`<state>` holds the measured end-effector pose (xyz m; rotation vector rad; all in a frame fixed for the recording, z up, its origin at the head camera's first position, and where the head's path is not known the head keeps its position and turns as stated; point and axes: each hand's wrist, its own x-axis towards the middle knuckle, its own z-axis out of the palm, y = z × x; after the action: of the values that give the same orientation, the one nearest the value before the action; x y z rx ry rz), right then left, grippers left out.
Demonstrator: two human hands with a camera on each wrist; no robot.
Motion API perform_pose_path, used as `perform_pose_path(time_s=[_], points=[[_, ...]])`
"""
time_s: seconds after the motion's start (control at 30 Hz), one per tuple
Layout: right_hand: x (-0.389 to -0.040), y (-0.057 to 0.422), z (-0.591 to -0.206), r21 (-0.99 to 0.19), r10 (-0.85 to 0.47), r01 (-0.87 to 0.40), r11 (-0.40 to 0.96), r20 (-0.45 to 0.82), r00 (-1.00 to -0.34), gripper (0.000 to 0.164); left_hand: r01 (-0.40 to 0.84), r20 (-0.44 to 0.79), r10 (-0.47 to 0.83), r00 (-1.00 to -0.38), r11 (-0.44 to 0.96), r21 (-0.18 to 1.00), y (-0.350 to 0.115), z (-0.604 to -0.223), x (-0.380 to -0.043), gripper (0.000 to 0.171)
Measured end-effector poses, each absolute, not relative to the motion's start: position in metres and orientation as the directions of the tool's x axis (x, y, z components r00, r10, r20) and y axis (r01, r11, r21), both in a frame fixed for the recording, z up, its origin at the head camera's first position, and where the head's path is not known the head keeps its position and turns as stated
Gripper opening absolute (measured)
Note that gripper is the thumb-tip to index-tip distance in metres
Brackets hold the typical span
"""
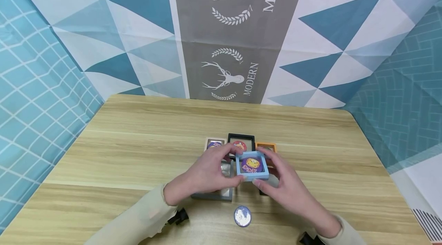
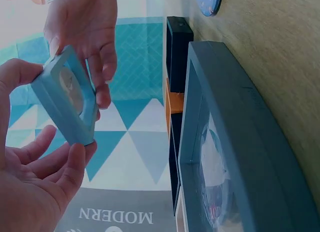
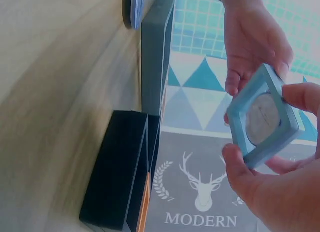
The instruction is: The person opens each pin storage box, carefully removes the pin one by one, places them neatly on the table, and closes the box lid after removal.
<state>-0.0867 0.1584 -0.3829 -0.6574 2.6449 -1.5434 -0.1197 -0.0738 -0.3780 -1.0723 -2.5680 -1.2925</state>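
Both hands hold a small light-blue square frame (image 1: 257,176) above the table, slightly tilted. Inside it sits a round purple badge (image 1: 251,163) with a yellow cartoon figure. My left hand (image 1: 210,170) pinches the frame's left side between thumb and fingers. On the opposite side, my right hand (image 1: 287,183) grips it the same way. The wrist views show the badge's pale back through the frame (image 2: 55,105). Below the hands, a larger grey frame (image 1: 212,197) lies on the table, partly covered by the left hand. A loose round badge (image 1: 243,216) lies nearer the front edge.
Behind the hands lie a cream frame (image 1: 216,139), a black frame (image 1: 241,136) and an orange frame (image 1: 267,144), the first two with badges visible. A small black frame (image 3: 115,167) stands by the right hand. Patterned cloth (image 1: 221,34) hangs behind the wooden table (image 1: 138,153).
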Motion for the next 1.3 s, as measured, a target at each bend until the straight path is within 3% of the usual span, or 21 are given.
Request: perform_pose_path(time_s=[0.2, 0.57, 1.0, 1.3], points=[[-0.0866, 0.1564, -0.3853, -0.827, -0.342, -0.358, 0.432, 0.217, -0.914, 0.071, 0.639, 0.403, 0.546, -0.735, 0.358, 0.681, -0.0736, -0.3787, -0.1210, 0.050], [-0.0844, 0.1560, -0.3893, -0.747, -0.359, -0.423, 0.513, 0.261, -0.896, 0.077, 0.651, 0.376, 0.546, -0.749, 0.495, 0.576, -0.0736, -0.3724, -0.1181, 0.060], [-0.0812, 0.1528, -0.3909, -0.684, -0.337, -0.435, 0.586, 0.283, -0.898, 0.075, 0.667, 0.381, 0.557, -0.738, 0.513, 0.540, -0.0728, -0.3722, -0.1165, 0.055], [-0.0851, 0.1563, -0.3855, -0.769, -0.336, -0.416, 0.486, 0.275, -0.901, 0.077, 0.696, 0.428, 0.565, -0.705, 0.438, 0.568, -0.0753, -0.3716, -0.1213, 0.055]])
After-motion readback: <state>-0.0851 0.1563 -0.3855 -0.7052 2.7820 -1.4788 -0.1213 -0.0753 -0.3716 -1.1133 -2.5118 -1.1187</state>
